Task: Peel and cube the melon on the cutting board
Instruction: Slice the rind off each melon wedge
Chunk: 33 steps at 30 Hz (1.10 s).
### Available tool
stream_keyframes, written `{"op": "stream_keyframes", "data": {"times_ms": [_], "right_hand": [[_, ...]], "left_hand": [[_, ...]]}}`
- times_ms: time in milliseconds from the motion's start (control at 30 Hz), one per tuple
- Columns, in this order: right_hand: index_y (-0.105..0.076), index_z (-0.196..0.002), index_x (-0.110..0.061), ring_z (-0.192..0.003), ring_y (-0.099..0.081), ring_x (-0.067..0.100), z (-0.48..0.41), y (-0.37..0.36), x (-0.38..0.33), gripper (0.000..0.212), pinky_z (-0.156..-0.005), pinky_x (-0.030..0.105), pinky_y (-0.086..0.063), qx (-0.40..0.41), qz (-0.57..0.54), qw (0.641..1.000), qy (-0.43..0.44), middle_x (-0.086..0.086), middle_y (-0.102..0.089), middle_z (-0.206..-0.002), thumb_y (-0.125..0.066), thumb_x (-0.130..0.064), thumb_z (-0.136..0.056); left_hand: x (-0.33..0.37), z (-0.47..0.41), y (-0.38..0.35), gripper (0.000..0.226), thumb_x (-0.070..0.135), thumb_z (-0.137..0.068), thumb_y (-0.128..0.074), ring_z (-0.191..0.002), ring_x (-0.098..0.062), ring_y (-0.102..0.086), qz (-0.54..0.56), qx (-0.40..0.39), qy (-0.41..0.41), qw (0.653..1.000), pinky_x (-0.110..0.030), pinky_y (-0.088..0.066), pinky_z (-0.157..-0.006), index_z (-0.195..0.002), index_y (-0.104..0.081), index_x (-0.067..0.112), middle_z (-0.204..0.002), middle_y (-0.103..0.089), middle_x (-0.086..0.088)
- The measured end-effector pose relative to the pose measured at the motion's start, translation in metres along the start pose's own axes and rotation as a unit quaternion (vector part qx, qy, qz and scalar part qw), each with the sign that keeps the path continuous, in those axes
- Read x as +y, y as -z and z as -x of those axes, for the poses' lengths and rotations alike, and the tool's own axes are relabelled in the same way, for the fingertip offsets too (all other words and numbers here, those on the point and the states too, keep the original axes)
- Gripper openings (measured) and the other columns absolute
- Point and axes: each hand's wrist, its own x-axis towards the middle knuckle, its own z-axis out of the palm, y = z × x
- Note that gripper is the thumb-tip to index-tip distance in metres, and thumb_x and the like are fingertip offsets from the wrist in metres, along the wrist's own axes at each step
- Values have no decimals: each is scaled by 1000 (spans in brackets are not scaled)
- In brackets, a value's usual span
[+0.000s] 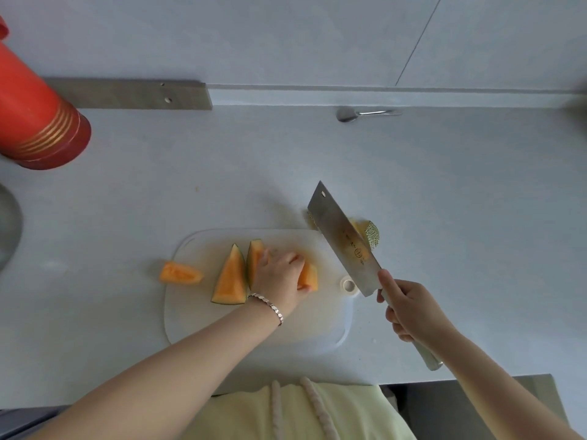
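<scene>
A white cutting board lies on the counter with orange melon wedges on it. One wedge with green rind lies free at the left. My left hand grips a second wedge, and a peeled piece shows under its fingers. My right hand holds a cleaver by the handle, blade raised and tilted above the board's right edge. Another peeled melon piece lies at the board's left edge, partly on the counter.
Melon rind scraps lie on the counter behind the blade. A metal spoon rests near the back wall. A red cylindrical container stands at far left, with a grey bowl edge below it. The counter's front edge is near my body.
</scene>
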Motion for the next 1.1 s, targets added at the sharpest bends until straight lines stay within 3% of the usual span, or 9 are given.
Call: {"op": "stream_keyframes", "data": {"times_ms": [200, 333, 433, 567, 633, 767, 867, 1000, 1100], "right_hand": [[-50, -71, -8, -29, -31, 8, 12, -13, 4, 50, -38, 17, -28, 5, -5, 1000, -22, -7, -36, -36, -39, -52, -93], [-50, -71, -9, -28, -32, 7, 15, -26, 8, 50, -36, 17, -29, -10, 2, 1000, -29, -7, -37, -36, -39, -52, -93], [-49, -70, -9, -28, -32, 6, 18, -30, 10, 49, -36, 16, -29, -13, -1, 999, -30, -7, -37, -35, -39, -51, -93], [-50, -70, -10, -30, -31, 8, 19, -26, 11, 49, -38, 17, -29, -15, 2, 999, -35, -7, -37, -37, -39, -52, -93], [-49, -70, -10, -31, -30, 9, 19, -24, 11, 48, -38, 17, -28, -17, 4, 999, -30, -6, -36, -39, -40, -52, -93], [-52, -71, -9, -35, -30, 10, 23, -14, 8, 49, -37, 19, -28, -5, 25, 1000, -7, -1, -38, -47, -43, -52, -91], [-53, -70, -8, -36, -32, 10, 28, -6, 4, 50, -38, 19, -29, 13, 38, 999, 15, -1, -41, -48, -42, -52, -90], [-55, -71, -5, -38, -34, 10, 31, -6, 0, 54, -45, 23, -32, 24, 80, 996, 39, -4, -42, -47, -40, -54, -90], [-53, -74, -5, -49, -36, 17, 31, -9, 0, 54, -52, 27, -32, 24, 104, 993, 50, 4, -41, -55, -38, -55, -89]], "left_hand": [[10, -4, -5, 55, 28, -82, -66, -128, -25, -40, 122, -13, 67, 990, -32, -36, -104, -131, -44, 15, -138, -40, -8], [13, -7, -4, 62, 17, -79, -66, -129, -23, -39, 188, -12, 87, 978, -30, -40, -101, -135, -41, 18, -136, -40, -9], [15, -10, -3, 55, 15, -74, -67, -125, -24, -43, 229, -4, 101, 968, -30, -41, -96, -127, -50, 14, -128, -49, -10], [17, -10, -5, 59, 14, -72, -68, -118, -21, -48, 267, -1, 134, 954, -25, -41, -92, -127, -48, 12, -130, -45, -9], [17, -10, -7, 51, 15, -67, -68, -109, -24, -53, 265, 16, 137, 954, -28, -45, -85, -116, -55, 8, -122, -52, -14], [17, -9, -8, 56, 12, -71, -68, -120, -18, -42, 257, 22, 105, 960, -19, -37, -90, -123, -48, 12, -127, -44, -7], [17, -10, -7, 52, 12, -72, -68, -118, -17, -41, 242, 24, 84, 966, -16, -36, -81, -120, -48, 10, -124, -44, -7], [17, -11, -9, 46, 16, -72, -69, -114, -17, -44, 223, 32, 69, 972, -20, -44, -81, -114, -51, 11, -124, -45, -7], [16, -11, -9, 44, 17, -71, -70, -114, -18, -45, 216, 39, 61, 974, -24, -47, -85, -112, -53, 11, -123, -46, -7]]}}
